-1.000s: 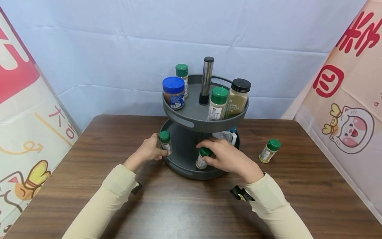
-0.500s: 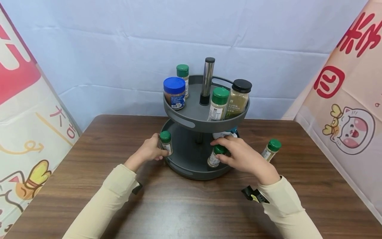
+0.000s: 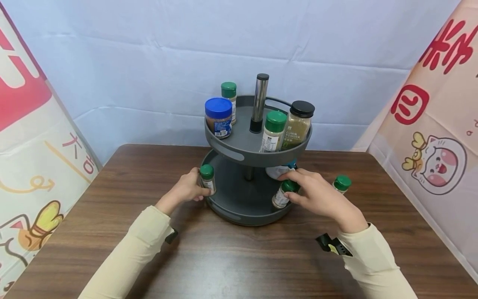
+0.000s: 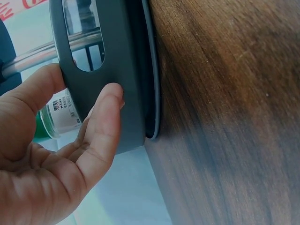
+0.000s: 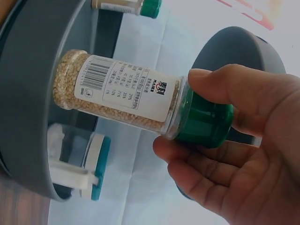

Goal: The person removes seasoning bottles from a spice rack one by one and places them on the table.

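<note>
A two-tier grey turntable rack point(image 3: 231, 214) stands on the wooden table. My left hand point(image 3: 188, 185) holds the lower tier's left rim, thumb at the rim's top edge and a finger against the outer wall point(image 4: 119, 112). Just inside that rim stands a green-capped spice jar point(image 3: 208, 182). My right hand point(image 3: 317, 193) pinches the green cap of a sesame seed jar point(image 5: 126, 93) at the lower tier's right front. This jar tilts slightly; whether its base touches the tier I cannot tell. Behind it sits a clear container with a blue-green lid point(image 5: 101, 168).
Up on the top tier are a blue-lidded jar point(image 3: 218, 118), a cumin powder jar point(image 3: 298, 126), a front green-capped jar point(image 3: 273, 131) and a rear one point(image 3: 229, 99). Another green-capped jar point(image 3: 341, 182) stands on the table, right of the rack, partly behind my right hand.
My right hand has carried the sesame seed jar rightward along the front of the lower tier. The left hand and the rack have stayed in place.
</note>
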Available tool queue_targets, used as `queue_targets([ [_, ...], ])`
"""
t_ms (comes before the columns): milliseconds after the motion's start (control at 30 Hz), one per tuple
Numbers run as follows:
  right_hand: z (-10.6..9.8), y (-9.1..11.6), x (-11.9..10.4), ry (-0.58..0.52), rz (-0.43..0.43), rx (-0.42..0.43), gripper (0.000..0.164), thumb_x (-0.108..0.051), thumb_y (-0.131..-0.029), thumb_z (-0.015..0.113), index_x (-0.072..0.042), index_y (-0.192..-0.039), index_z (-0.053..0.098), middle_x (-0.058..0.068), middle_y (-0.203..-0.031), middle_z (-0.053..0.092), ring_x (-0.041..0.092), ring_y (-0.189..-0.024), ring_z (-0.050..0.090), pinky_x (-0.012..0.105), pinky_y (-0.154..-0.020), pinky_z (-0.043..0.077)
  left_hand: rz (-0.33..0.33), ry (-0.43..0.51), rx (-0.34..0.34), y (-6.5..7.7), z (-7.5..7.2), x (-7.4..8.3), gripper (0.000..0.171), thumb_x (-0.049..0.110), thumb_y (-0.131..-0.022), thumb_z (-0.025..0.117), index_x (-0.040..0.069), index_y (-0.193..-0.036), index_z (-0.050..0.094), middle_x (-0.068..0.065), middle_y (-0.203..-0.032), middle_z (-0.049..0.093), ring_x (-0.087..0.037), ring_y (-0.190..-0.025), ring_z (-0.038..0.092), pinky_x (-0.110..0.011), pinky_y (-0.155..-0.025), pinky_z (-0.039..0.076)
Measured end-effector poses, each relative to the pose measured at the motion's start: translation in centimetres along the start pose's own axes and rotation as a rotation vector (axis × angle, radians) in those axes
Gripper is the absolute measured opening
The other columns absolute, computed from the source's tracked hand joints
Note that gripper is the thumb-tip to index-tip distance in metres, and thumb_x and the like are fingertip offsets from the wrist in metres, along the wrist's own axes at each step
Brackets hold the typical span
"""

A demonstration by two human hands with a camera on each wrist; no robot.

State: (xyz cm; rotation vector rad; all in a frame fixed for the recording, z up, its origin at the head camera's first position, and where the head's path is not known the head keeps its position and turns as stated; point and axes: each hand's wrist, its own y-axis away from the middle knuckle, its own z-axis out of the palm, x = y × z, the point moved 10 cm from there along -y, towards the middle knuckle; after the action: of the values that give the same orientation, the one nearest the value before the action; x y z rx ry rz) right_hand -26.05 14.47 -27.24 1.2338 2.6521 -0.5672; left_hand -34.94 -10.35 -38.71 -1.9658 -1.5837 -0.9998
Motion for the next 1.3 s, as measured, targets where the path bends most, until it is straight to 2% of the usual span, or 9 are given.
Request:
queue_targets([
  [267, -1.0, 0.8, 0.9, 0.014, 0.027, -0.001, 0.035, -0.013, -0.082, 0.067, -0.007, -0.114, 0.057, 0.010, -0.102, 0.059, 0.016, -0.081, 0.055, 0.039, -0.064, 0.051, -0.002, 0.007, 0.006, 0.0, 0.0, 0.0, 0.076, 0.015, -0.075, 0.073, -0.007, -0.131, 0.027, -0.024, -0.099, 0.057, -0.019, -0.058, 0.060, -0.038, -0.057, 0.055],
  [500, -1.7, 1.8, 2.0, 0.063, 0.070, -0.006, 0.035, -0.013, -0.080, 0.068, -0.008, -0.113, 0.057, 0.009, -0.101, 0.059, 0.013, -0.076, 0.055, 0.033, -0.060, 0.050, 0.006, 0.008, 0.000, 0.0, 0.1, 0.0, 0.078, 0.016, -0.075, 0.073, -0.007, -0.133, 0.025, -0.024, -0.100, 0.057, -0.018, -0.057, 0.060, -0.036, -0.056, 0.055],
  [800, -2.5, 2.7, 2.6, 0.130, 0.009, 0.021, 0.028, -0.007, -0.075, 0.070, -0.006, -0.101, 0.058, 0.008, -0.091, 0.060, 0.012, -0.068, 0.052, 0.033, -0.054, 0.049, 0.010, 0.009, 0.007, 0.0, 0.0, -0.1, 0.078, 0.016, -0.075, 0.073, -0.007, -0.133, 0.025, -0.024, -0.099, 0.058, -0.018, -0.057, 0.060, -0.037, -0.056, 0.055],
  [1300, -2.3, 4.6, 5.4, 0.137, 0.094, -0.035, 0.028, -0.004, -0.073, 0.070, -0.004, -0.098, 0.059, 0.009, -0.090, 0.061, 0.014, -0.070, 0.051, 0.032, -0.054, 0.048, 0.018, -0.006, 0.007, 0.1, -0.1, 0.0, 0.075, 0.016, -0.075, 0.073, -0.007, -0.131, 0.028, -0.021, -0.093, 0.059, -0.018, -0.057, 0.060, -0.037, -0.055, 0.055],
])
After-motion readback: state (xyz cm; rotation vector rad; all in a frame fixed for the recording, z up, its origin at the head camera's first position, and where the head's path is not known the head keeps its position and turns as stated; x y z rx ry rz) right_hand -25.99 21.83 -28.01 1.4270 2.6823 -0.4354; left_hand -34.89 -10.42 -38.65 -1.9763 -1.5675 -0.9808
